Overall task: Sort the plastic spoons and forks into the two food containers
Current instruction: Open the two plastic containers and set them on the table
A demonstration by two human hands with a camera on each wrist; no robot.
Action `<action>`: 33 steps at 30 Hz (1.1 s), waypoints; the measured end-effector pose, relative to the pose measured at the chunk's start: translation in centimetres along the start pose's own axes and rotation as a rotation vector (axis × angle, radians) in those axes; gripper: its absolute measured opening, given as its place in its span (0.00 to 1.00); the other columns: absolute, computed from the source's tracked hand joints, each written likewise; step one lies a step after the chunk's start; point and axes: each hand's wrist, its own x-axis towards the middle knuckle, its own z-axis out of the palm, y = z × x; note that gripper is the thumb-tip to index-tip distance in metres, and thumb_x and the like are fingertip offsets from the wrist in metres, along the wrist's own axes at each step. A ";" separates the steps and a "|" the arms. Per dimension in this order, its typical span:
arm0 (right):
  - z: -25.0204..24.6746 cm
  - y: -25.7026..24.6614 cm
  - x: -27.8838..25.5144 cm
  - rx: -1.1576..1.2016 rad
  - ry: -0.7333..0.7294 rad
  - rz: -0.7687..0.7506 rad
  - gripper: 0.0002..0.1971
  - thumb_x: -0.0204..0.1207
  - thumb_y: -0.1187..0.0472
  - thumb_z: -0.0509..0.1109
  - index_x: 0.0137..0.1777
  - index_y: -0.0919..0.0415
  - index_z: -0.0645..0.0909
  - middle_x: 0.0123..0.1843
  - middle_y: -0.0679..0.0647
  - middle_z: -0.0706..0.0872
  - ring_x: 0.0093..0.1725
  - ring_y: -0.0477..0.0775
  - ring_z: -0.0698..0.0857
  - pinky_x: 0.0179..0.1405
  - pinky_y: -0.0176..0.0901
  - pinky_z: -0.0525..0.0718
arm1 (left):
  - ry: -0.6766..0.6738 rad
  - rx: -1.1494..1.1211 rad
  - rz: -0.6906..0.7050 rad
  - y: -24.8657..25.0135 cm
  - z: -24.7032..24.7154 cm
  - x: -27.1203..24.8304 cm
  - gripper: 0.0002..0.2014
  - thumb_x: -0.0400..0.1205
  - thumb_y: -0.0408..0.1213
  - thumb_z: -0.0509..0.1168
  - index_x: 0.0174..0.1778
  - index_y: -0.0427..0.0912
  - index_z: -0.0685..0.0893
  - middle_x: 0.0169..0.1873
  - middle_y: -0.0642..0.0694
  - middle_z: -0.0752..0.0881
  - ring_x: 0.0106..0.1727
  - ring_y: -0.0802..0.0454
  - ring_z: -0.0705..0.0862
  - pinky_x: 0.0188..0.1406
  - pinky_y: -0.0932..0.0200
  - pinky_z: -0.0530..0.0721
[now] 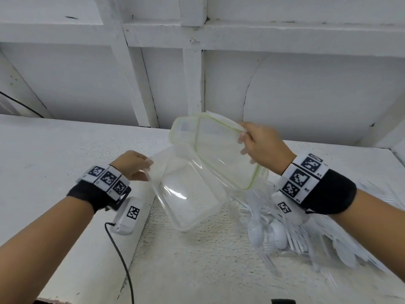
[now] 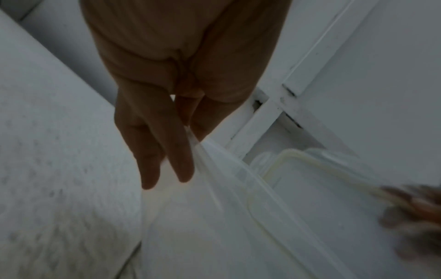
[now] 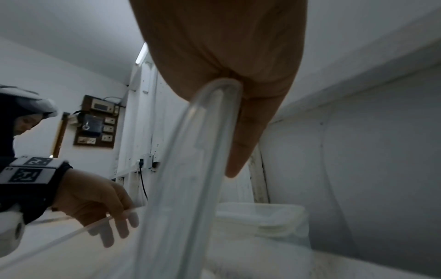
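- Nearest, at five o'clock on the white worktop (image 1: 197,260), a loose heap of plastic spoons and forks (image 1: 282,233) lies unsorted, part of it under the right forearm.
- At nine o'clock, the left hand (image 1: 131,164) pinches the rim of a clear food container (image 1: 190,194), thumb against fingers (image 2: 167,151), holding it tilted above the worktop with its open side toward the person.
- At two o'clock, the right hand (image 1: 260,145) has its fingers clamped on the edge of a green-rimmed lid (image 1: 221,148), raised and slanted, overlapping the container's upper right corner.
- Farther back at twelve o'clock, another clear container (image 3: 260,220) stands by the white panelled wall (image 1: 306,84).
- Judged from here, sorting has not begun; the containers are being opened.
- The risk: both grips are edge pinches on slick plastic, so the tilted container could slip down onto the heap and scatter cutlery off the worktop.
- The lid, swung wide, might also knock the far container.
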 end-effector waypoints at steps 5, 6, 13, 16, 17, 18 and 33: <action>2.2 0.1 -0.4 0.418 -0.132 0.224 0.16 0.84 0.67 0.50 0.69 0.61 0.71 0.51 0.57 0.79 0.42 0.57 0.87 0.30 0.54 0.88 | 0.015 -0.010 0.027 1.3 -2.6 -1.4 0.05 0.81 0.22 0.61 0.46 0.29 0.82 0.42 0.38 0.83 0.41 0.45 0.83 0.25 0.65 0.87; 2.8 0.0 -0.5 0.486 -0.168 0.252 0.17 0.84 0.67 0.50 0.70 0.59 0.69 0.51 0.58 0.79 0.41 0.57 0.86 0.30 0.53 0.88 | 0.016 -0.013 0.027 1.3 -2.8 -1.6 0.06 0.81 0.21 0.60 0.45 0.30 0.82 0.42 0.38 0.83 0.41 0.45 0.83 0.25 0.65 0.86; 7.2 0.3 -0.7 0.517 -0.296 0.470 0.12 0.82 0.64 0.57 0.64 0.57 0.70 0.54 0.56 0.80 0.46 0.56 0.82 0.44 0.49 0.83 | -0.013 -0.050 -0.020 0.5 -1.0 -0.9 0.06 0.81 0.21 0.59 0.43 0.27 0.82 0.39 0.36 0.82 0.39 0.45 0.83 0.23 0.64 0.86; 7.5 0.8 -0.1 0.450 -0.330 0.540 0.11 0.83 0.58 0.57 0.52 0.64 0.78 0.50 0.60 0.81 0.48 0.56 0.80 0.50 0.44 0.77 | -0.025 -0.073 -0.029 0.1 0.0 -0.3 0.05 0.81 0.21 0.60 0.46 0.24 0.81 0.37 0.36 0.81 0.37 0.46 0.82 0.23 0.63 0.86; 7.5 0.9 -0.1 0.494 -0.346 0.555 0.15 0.84 0.54 0.55 0.50 0.64 0.79 0.47 0.58 0.82 0.46 0.54 0.81 0.51 0.44 0.77 | -0.032 -0.079 -0.033 -0.1 0.4 -0.2 0.05 0.81 0.21 0.60 0.47 0.24 0.80 0.36 0.36 0.81 0.37 0.46 0.82 0.22 0.63 0.86; 7.4 1.1 -0.1 0.499 -0.365 0.570 0.20 0.84 0.51 0.52 0.52 0.65 0.80 0.47 0.57 0.83 0.47 0.54 0.82 0.53 0.45 0.79 | -0.038 -0.083 -0.040 -0.2 0.7 0.0 0.04 0.81 0.22 0.60 0.47 0.24 0.80 0.36 0.36 0.80 0.37 0.46 0.82 0.22 0.63 0.86; 7.7 2.5 1.3 0.032 -0.492 0.247 0.20 0.85 0.53 0.55 0.59 0.69 0.80 0.61 0.62 0.83 0.56 0.58 0.81 0.49 0.43 0.72 | -0.144 0.043 -0.046 -0.5 1.7 2.1 0.20 0.87 0.50 0.52 0.59 0.39 0.79 0.53 0.39 0.82 0.52 0.43 0.81 0.58 0.49 0.79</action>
